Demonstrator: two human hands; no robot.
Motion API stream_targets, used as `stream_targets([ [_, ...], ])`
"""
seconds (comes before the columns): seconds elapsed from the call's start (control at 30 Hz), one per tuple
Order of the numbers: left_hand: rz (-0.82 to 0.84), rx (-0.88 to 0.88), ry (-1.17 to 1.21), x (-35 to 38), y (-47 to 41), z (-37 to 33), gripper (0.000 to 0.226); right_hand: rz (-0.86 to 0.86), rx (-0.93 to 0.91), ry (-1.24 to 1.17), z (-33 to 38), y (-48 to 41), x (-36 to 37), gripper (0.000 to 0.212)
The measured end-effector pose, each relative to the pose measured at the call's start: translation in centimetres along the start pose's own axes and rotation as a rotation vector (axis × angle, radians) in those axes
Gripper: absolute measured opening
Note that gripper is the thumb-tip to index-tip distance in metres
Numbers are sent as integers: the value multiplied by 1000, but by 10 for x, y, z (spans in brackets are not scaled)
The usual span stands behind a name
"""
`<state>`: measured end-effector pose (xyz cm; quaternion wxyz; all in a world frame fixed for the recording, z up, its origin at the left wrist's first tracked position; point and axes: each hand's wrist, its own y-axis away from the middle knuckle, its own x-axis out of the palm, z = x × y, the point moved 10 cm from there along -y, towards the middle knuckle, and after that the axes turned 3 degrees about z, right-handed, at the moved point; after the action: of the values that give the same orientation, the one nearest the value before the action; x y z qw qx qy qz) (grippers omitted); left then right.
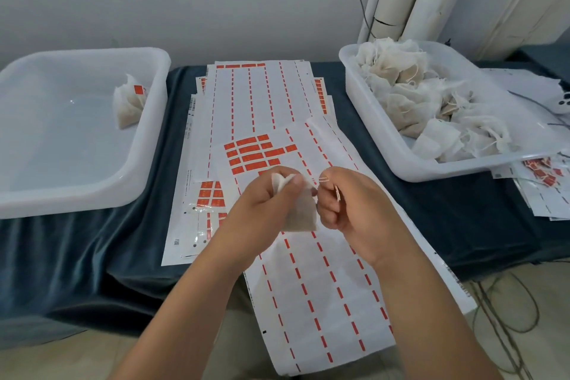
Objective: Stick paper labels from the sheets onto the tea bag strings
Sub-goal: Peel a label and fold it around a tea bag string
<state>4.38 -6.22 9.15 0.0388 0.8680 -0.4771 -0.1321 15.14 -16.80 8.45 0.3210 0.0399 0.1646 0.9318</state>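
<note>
1. Tea bag (300,213) is hanging over the label sheet (324,287), body dangling down, with the left hand (265,197) gripping its gathered top.
2. Right hand (348,203) is working just beside the bag on its right, fingers curled and pinching the string (322,179). A red label (336,193) is tucked against those fingers; whether it is touching the string yet cannot be told.
3. String is running short and roughly sideways from the bag top toward the right hand, the nearer hand. Judging by this, the label is going to fold across that line.
4. On the desk (462,225), the left tub (77,188) is holding one labelled bag (128,105) and the right tub (401,163) a pile of bags (416,92).
</note>
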Motion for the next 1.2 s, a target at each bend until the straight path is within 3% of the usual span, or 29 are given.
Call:
stream_targets([
  [0.1,58,36,-47,6,0,-8,20,144,-28,-195,1,2,4,33],
  [0.23,112,113,-185,11,-1,-18,18,338,45,-200,-5,6,7,39],
  [0.33,108,170,-235,13,0,-23,32,476,76,-234,-7,11,13,37],
  [0.47,103,208,-184,12,2,-24,36,741,165,-791,3,23,30,37],
  [0.53,72,213,-174,6,1,-25,35,780,172,-935,8,25,34,37],
  [0.7,141,218,-105,4,4,-29,39,744,145,-1004,14,20,37,37],
  [0.87,185,268,-302,8,10,-23,40,679,237,-1032,6,17,36,36],
  [0.93,144,279,-270,0,9,-21,38,609,182,-946,3,11,33,36],
  [1.03,26,225,-121,-18,6,-10,34,366,113,-805,-9,-7,22,43],
  [1.13,-114,148,-70,-34,4,4,30,160,111,-580,-31,-15,19,70],
  [1.2,-166,123,-46,-37,3,10,25,192,100,-335,-41,-14,35,87],
])
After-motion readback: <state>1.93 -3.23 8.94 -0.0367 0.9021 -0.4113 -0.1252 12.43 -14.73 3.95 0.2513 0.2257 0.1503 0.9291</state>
